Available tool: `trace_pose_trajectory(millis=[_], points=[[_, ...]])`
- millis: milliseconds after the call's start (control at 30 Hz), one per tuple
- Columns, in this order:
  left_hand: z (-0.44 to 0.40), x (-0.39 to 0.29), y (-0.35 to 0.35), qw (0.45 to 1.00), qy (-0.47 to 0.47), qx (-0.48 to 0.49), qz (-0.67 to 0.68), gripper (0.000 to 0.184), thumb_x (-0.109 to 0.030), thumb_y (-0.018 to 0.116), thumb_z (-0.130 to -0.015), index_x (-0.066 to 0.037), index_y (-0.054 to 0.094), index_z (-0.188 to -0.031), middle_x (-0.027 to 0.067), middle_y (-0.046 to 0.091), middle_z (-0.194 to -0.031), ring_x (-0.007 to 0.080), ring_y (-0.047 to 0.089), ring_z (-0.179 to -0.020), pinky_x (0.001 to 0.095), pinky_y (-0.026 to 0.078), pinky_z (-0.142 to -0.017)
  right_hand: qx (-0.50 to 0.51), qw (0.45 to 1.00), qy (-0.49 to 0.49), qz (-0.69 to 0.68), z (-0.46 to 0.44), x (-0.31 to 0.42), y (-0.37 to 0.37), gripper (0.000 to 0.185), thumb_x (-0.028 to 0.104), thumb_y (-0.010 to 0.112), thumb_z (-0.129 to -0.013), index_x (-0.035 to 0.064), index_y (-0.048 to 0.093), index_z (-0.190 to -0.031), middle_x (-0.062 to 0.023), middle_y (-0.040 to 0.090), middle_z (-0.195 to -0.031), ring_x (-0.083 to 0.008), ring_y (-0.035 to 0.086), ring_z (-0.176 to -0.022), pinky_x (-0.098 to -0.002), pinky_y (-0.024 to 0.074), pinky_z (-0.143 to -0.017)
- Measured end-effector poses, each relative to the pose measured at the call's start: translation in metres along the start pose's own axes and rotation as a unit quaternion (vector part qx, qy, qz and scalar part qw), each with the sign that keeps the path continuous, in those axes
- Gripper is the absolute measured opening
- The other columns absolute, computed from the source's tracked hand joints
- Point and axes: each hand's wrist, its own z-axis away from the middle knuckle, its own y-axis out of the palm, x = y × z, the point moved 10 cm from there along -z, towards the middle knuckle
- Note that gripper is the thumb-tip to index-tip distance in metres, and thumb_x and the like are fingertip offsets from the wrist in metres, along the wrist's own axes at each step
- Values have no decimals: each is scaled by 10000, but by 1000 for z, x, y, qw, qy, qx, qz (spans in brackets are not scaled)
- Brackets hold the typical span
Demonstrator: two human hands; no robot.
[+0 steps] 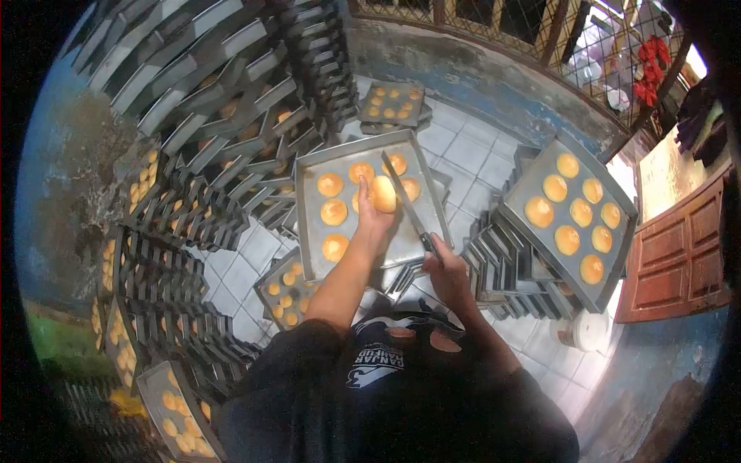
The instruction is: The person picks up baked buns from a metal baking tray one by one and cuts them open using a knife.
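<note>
A round golden bun (pixel 383 194) is gripped in my left hand (pixel 373 217), raised over the baking tray (pixel 303 241). My right hand (pixel 448 270) is closed round the black handle of a long knife (pixel 408 197). The blade points up and away from me, passing just right of the held bun; whether it touches the bun I cannot tell. Several more buns lie in the tray, among them one at the left (pixel 330 184) and one nearer me (pixel 335 248). Part of another bun is hidden behind my left hand.
Tall stacks of trays (pixel 208 100) rise on the left. At the right, a tray with buns (pixel 553 235) tops another stack. A further bun tray (pixel 392 104) sits at the back on the white tiled floor (pixel 463 135). A white bucket (pixel 590 332) stands lower right.
</note>
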Motion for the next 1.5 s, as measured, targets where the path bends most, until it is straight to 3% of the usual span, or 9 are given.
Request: trace_pose_trajectory(millis=[200, 267, 567, 967, 1067, 1167, 1233, 1333, 1500], points=[[-7, -13, 14, 999, 3, 27, 28, 522, -609, 643, -896, -123, 652, -1087, 52, 699, -1020, 245, 660, -958, 427, 519, -924, -16, 995, -23, 100, -2, 26, 2, 454, 167, 580, -980, -12, 507, -1391, -206, 653, -801, -336, 677, -766, -409, 513, -719], [-2, -16, 24, 999, 33, -8, 1, 451, -624, 688, -853, -181, 661, -928, 13, 677, -851, 195, 649, -798, 381, 532, -737, -13, 992, -11, 128, -2, 23, 2, 455, 159, 590, -973, -11, 510, -1388, -210, 656, -806, -351, 679, -779, -413, 513, -724], [-12, 0, 30, 1000, 9, 16, 1, 480, -615, 669, -872, -139, 663, -931, 30, 668, -817, 198, 644, -754, 378, 535, -694, -32, 995, -40, 80, 15, 15, -11, 426, 92, 589, -980, 15, 516, -1393, -179, 679, -867, -218, 654, -764, -350, 522, -740], [19, 41, 40, 994, -29, 87, -63, 471, -555, 677, -899, -97, 678, -1008, 49, 696, -886, 205, 680, -821, 366, 572, -772, -2, 993, 25, 114, 10, 31, -29, 466, 193, 525, -1003, 6, 486, -1428, -198, 665, -848, -301, 676, -791, -376, 522, -771], [32, 23, 57, 995, 9, 84, -57, 439, -522, 686, -909, -95, 677, -1008, 50, 701, -906, 201, 681, -842, 376, 573, -788, -17, 988, -52, 144, 16, 39, -34, 481, 217, 497, -1008, -5, 475, -1434, -205, 665, -852, -304, 686, -814, -390, 521, -772], [36, 6, 54, 996, 41, 72, -45, 417, -494, 702, -907, -92, 672, -1014, 56, 709, -929, 208, 688, -862, 378, 573, -807, 41, 984, 47, 169, 33, 21, -35, 467, 200, 512, -998, -11, 499, -1415, -212, 667, -840, -309, 691, -809, -410, 519, -756], [36, 16, 50, 990, 17, 99, -98, 408, -474, 705, -911, -86, 668, -1031, 60, 713, -946, 214, 694, -883, 377, 573, -816, 37, 993, 71, 84, 39, 20, -38, 449, 205, 516, -981, 8, 508, -1384, -294, 662, -923, -460, 664, -898, -487, 517, -777], [36, 50, 42, 985, -26, 133, -104, 365, -374, 704, -928, -77, 633, -1127, 92, 702, -991, 244, 699, -907, 404, 586, -815, -23, 996, -60, 55, 20, 56, -48, 448, 201, 544, -977, 4, 523, -1379, -278, 677, -927, -439, 681, -872, -468, 529, -760], [47, 29, 47, 988, -2, 112, -102, 340, -339, 706, -931, -57, 638, -1109, 76, 694, -963, 208, 688, -838, 367, 583, -761, 0, 995, -48, 92, 35, 37, -57, 434, 174, 583, -965, -6, 549, -1358, -281, 685, -932, -392, 708, -843, -429, 539, -724]])
